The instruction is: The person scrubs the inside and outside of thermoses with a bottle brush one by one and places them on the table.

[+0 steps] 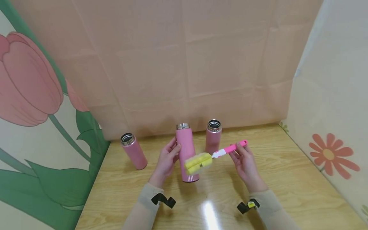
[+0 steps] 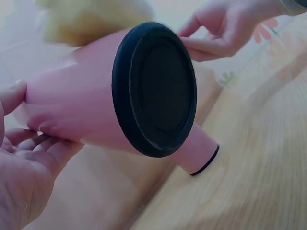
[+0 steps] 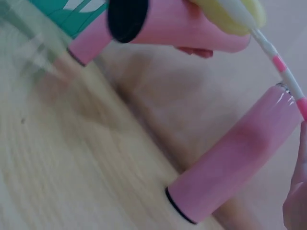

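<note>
My left hand (image 1: 167, 158) grips a pink vacuum flask (image 1: 186, 140) by its side and keeps it raised off the table. The flask stands nearly upright with a bare steel mouth at the top; its dark base (image 2: 156, 91) faces the left wrist camera. My right hand (image 1: 244, 163) pinches the pink handle of a bottle brush (image 1: 224, 152). The brush's yellow sponge head (image 1: 199, 162) is in front of the flask's lower body in the head view, outside its mouth. Whether sponge and flask touch, I cannot tell.
One pink lidless flask (image 1: 134, 151) stands on the wooden table (image 1: 287, 179) at left. Another lidless flask (image 1: 213, 135) stands behind the brush, near the back. A peach sheet (image 1: 230, 80) hangs behind the table, and a flower-printed wall (image 1: 322, 95) borders the right.
</note>
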A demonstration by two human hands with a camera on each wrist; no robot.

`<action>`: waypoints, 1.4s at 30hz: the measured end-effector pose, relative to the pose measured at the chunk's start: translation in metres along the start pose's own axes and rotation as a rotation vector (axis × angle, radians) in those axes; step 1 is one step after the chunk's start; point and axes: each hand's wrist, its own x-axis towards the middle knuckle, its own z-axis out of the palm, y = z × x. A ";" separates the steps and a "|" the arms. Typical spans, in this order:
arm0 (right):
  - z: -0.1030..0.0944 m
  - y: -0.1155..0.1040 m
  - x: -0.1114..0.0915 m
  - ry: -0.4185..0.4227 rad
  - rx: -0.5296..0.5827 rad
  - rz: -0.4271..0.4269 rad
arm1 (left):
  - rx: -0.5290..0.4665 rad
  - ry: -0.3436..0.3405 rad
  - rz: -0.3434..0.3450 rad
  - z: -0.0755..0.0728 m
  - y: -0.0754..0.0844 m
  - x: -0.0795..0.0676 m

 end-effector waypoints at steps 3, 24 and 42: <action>0.007 -0.002 0.003 0.033 0.079 0.005 | -0.011 -0.039 -0.030 0.001 -0.003 -0.002; 0.030 0.006 0.001 0.170 0.326 -0.070 | 0.126 -0.108 -0.033 0.004 -0.009 -0.004; 0.032 0.001 0.003 0.207 0.312 -0.099 | 0.196 0.004 -0.002 0.006 -0.006 -0.004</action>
